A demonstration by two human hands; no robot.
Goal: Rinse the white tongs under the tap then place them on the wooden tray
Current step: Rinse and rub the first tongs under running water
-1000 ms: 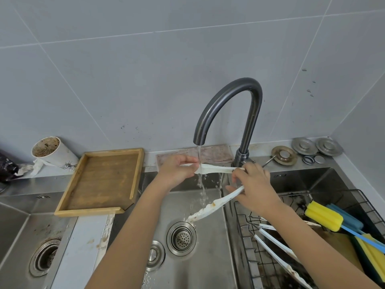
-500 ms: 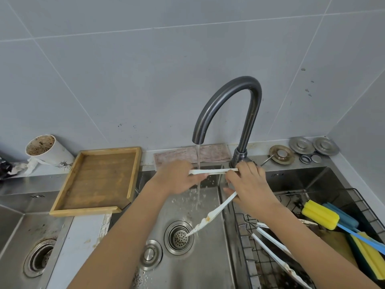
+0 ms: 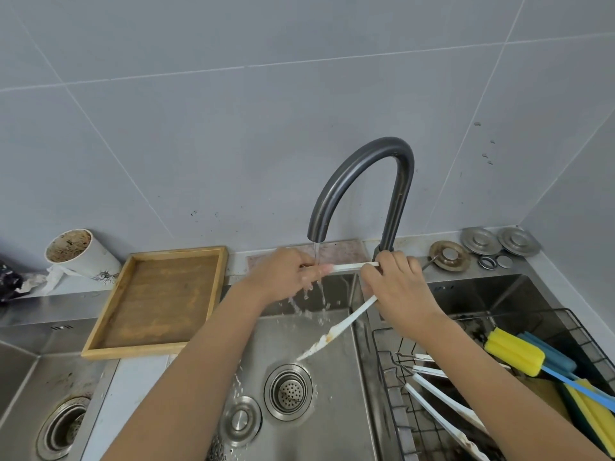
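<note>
The sink [image 3: 332,327] takes up the middle of the view, with the wooden tray [image 3: 159,301] resting on the surface to its left, its far edge against the wall and its near corner just beside the sink rim. The tap [image 3: 362,181] arches over the basin and a thin stream of water falls from its spout.

The white tongs [image 3: 336,331] are held open in a wide V above the basin. The hinge end sits inside the right hand [image 3: 399,291], whose grip is curled round it. From there one arm runs nearly level to the left, passing under the stream, and its tip is pinched by the fingers of the left hand [image 3: 283,277]. The other arm slants down and to the left toward the drain, free at its tip, and brown residue shows on that blade.

So the long axes both fan leftward from the right-hand grip, and the tray lies further left again, beyond the left hand. The left hand is the nearer one to the tray. By my reading the rinse is not finished, since the lower blade looks soiled and sits out of the stream; it would need to swing up under the water before the carry leftward.
</note>
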